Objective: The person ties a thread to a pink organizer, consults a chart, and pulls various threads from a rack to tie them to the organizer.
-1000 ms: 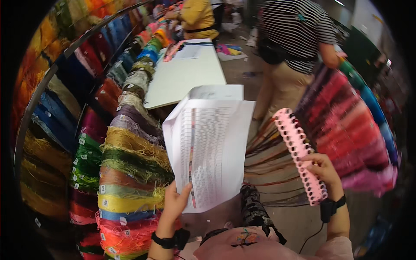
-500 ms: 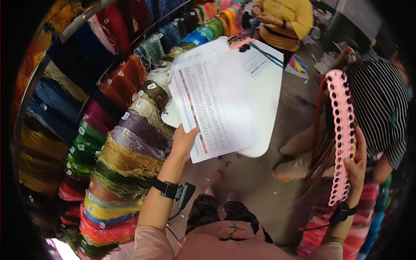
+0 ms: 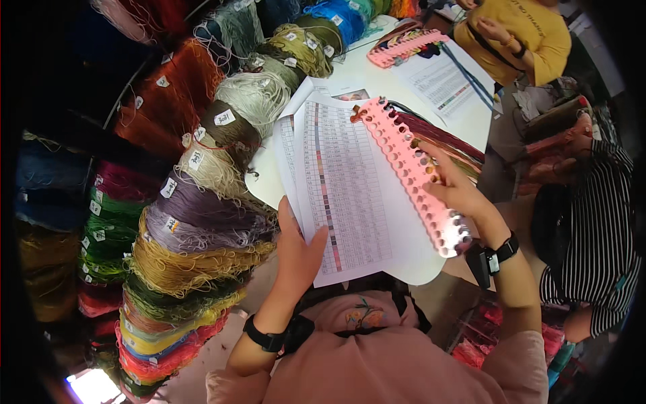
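Yarn skeins (image 3: 202, 215) crowd left, just beside left hand (image 3: 299, 252): fingers grasp paper sheets (image 3: 356, 222), thumb on top, rest hidden behind. Sheets mask counter (image 3: 358, 73) middle; bare surface beyond, far side. Pink perforated strip (image 3: 402, 178) overlaps sheets' right, right hand (image 3: 465, 195) fingers gripping it. Striped-shirt person (image 3: 592, 236) right, fading into dark rim.

Shows a white desk (image 3: 353, 75) in the middle, tiered rows of coloured thread (image 3: 202, 225) along the left, reddish thread (image 3: 471, 351) near right, pale floor (image 3: 196, 369) and bright white glare (image 3: 97, 386) near left.
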### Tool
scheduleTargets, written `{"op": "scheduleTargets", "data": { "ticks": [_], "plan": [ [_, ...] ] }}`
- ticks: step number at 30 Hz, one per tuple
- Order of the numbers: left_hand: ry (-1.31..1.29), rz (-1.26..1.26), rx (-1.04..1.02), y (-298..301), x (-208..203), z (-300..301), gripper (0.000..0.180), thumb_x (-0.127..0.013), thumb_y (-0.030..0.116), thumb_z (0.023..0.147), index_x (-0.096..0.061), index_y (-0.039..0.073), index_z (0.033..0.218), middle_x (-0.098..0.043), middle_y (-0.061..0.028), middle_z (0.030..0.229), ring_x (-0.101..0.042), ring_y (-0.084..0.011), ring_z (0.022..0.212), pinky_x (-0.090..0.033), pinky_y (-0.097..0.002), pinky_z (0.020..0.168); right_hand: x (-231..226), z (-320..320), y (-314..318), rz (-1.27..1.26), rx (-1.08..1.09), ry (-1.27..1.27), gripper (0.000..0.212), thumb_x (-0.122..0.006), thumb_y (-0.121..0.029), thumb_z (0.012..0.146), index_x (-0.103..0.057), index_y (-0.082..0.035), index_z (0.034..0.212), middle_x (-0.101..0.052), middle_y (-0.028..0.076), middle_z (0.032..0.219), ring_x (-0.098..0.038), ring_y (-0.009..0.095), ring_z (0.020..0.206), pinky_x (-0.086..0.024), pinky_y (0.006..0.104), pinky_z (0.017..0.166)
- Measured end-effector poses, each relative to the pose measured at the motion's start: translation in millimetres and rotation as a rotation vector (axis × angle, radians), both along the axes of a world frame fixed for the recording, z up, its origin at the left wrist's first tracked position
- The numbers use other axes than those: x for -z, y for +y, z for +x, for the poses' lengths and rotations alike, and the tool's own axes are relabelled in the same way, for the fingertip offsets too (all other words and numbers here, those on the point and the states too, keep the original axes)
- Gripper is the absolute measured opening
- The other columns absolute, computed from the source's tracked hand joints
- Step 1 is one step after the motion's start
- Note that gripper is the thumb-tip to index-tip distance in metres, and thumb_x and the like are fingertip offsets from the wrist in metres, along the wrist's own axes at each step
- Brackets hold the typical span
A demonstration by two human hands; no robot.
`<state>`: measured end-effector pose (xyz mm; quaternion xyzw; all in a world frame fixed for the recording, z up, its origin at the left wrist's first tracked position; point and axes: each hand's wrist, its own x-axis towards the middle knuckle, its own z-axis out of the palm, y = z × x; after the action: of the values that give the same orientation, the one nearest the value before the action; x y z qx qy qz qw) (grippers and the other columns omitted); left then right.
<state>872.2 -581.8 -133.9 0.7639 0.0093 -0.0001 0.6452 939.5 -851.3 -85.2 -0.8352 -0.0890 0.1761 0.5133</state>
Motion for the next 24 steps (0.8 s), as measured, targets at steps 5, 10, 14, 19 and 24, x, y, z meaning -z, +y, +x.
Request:
{"op": "scheduleTargets", "data": {
  "ticks": [5, 10, 14, 19, 24],
  "plan": [
    [0.104, 0.222, -0.001, -0.7, -15.8, -9.8, 0.048, -0.053, -0.005, 0.072, -0.033, -0.003, 0.116, -0.051, -0.0153, 0.098, -0.054, -0.0177, 0.085, -0.043, -0.0256, 0.071, 1.3, 27.0, -0.9, -0.305, -0.143, -0.081, 0.060, -0.053, -0.003, 0.069, -0.027, -0.005, 0.123, -0.049, 0.011, 0.082, -0.047, 0.018, 0.065, -0.037, 0.0272, 0.059],
    [0.011, 0.392, 0.012, -27.1, -19.1, -9.3, 0.030, -0.059, 0.003, 0.069, -0.053, 0.002, 0.099, -0.056, -0.0143, 0.084, -0.053, -0.0193, 0.055, -0.042, -0.0263, 0.049, -2.8, 40.7, -5.3, -0.456, -0.207, -0.321, 0.045, -0.054, -0.005, 0.066, -0.042, -0.004, 0.110, -0.050, 0.013, 0.073, -0.049, 0.028, 0.066, -0.039, 0.0356, 0.058],
    [0.168, 0.512, 0.003, -38.6, -43.2, 0.5, 0.032, -0.059, 0.003, 0.068, -0.053, 0.003, 0.100, -0.055, -0.0137, 0.090, -0.054, -0.0199, 0.060, -0.042, -0.0271, 0.052, -11.4, 45.6, -10.3, -0.669, -0.253, -0.469, 0.035, -0.057, -0.007, 0.063, -0.049, -0.004, 0.097, -0.050, 0.011, 0.079, -0.049, 0.028, 0.071, -0.039, 0.0357, 0.059],
    [-0.259, 0.890, -0.002, -45.5, -36.2, -14.1, 0.031, -0.056, 0.001, 0.064, -0.056, 0.002, 0.096, -0.055, -0.0105, 0.092, -0.053, -0.0231, 0.078, -0.043, -0.0307, 0.068, -0.3, 44.7, -2.1, -0.250, -0.517, -0.723, 0.030, -0.061, -0.010, 0.058, -0.052, -0.005, 0.086, -0.050, 0.007, 0.090, -0.049, 0.026, 0.082, -0.040, 0.0359, 0.067],
    [-0.265, 0.889, 0.152, -66.1, -24.2, -23.8, 0.026, -0.055, -0.002, 0.062, -0.057, -0.001, 0.088, -0.055, -0.0116, 0.095, -0.053, -0.0255, 0.077, -0.045, -0.0327, 0.068, 21.7, 30.9, 7.0, -0.320, -0.549, -0.710, 0.036, -0.062, -0.012, 0.060, -0.051, -0.006, 0.094, -0.044, 0.011, 0.107, -0.041, 0.028, 0.101, -0.033, 0.0398, 0.083]
  ]
}}
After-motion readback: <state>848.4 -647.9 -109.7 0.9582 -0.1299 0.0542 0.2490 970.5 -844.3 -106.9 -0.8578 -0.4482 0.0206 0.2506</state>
